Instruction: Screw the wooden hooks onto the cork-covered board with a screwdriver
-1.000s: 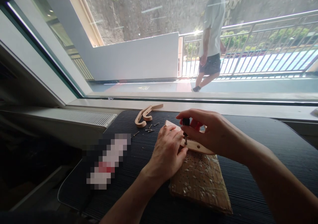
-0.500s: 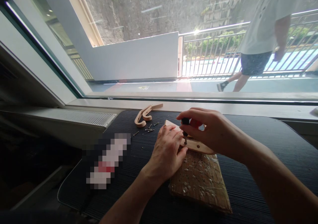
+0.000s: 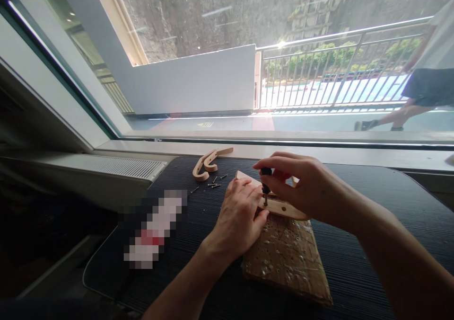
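Observation:
My right hand grips a short screwdriver with a black and red handle, held upright. Its tip meets a screw head in a pale wooden strip, which has a second, bare hole to the right. The strip's far right end passes beneath my right hand. My left hand is closed over the strip's left part, thumb at its near edge, holding it down. Under both lies a brown, tape-wrapped slab, full of small holes. Another pale wooden piece shows beyond my left fingers.
Two curved wooden hooks lie at the table's far edge, with several loose screws nearby. A blurred-out item is on the left of the dark table. A window rises behind; outside, a person walks past a railing.
My right fingers have shifted slightly around the screwdriver handle. The screwdriver stays on the same screw, and my left hand has not moved. Outside, the person has walked to the right.

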`<state>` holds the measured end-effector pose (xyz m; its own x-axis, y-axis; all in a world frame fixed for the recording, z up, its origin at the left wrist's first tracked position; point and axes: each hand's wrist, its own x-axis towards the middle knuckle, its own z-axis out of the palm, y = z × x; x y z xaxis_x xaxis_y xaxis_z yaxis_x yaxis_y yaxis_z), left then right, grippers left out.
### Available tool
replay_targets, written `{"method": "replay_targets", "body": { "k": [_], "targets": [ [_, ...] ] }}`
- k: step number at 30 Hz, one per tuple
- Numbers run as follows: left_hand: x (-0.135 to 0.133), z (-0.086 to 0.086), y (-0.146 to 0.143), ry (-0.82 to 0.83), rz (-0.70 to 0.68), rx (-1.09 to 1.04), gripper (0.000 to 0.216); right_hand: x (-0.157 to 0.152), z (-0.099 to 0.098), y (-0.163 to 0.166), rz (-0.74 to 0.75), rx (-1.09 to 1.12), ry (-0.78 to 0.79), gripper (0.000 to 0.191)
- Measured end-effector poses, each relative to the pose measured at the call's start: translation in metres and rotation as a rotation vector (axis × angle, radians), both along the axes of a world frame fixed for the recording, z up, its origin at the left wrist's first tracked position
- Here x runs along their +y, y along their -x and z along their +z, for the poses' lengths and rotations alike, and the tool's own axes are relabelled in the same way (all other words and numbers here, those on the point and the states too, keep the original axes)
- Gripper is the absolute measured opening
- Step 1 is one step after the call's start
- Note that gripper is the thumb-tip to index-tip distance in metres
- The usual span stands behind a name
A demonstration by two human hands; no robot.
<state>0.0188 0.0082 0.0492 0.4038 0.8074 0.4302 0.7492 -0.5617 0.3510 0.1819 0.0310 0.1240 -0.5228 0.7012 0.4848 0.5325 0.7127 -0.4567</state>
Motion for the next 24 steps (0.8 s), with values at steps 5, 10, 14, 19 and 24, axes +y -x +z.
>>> {"method": "replay_targets", "body": {
  "k": [5, 10, 14, 19, 24],
  "targets": [
    [-0.0004, 0.0021, -0.0006, -0.005, 0.005, -0.017, 0.013, 0.0011, 0.0011, 0.0007, -0.002, 0.007, -0.012, 0.014],
    [0.0003, 0.0016, -0.0014, -0.012, -0.008, -0.023, 0.015, 0.0038, -0.0014, 0.002, -0.045, 0.006, 0.01, 0.012],
    [0.0009, -0.001, -0.0017, -0.022, -0.006, -0.021, 0.018, 0.0044, -0.0031, 0.0024, -0.076, 0.022, -0.003, 0.016],
    [0.0013, -0.0016, -0.001, -0.015, -0.006, -0.023, 0.033, 0.0021, -0.0011, 0.0003, -0.03, 0.006, -0.002, 0.02],
    [0.0008, -0.0004, -0.0006, -0.013, -0.012, -0.034, 0.031, 0.0013, -0.0004, -0.0024, 0.001, 0.001, 0.036, 0.029]
  ]
}}
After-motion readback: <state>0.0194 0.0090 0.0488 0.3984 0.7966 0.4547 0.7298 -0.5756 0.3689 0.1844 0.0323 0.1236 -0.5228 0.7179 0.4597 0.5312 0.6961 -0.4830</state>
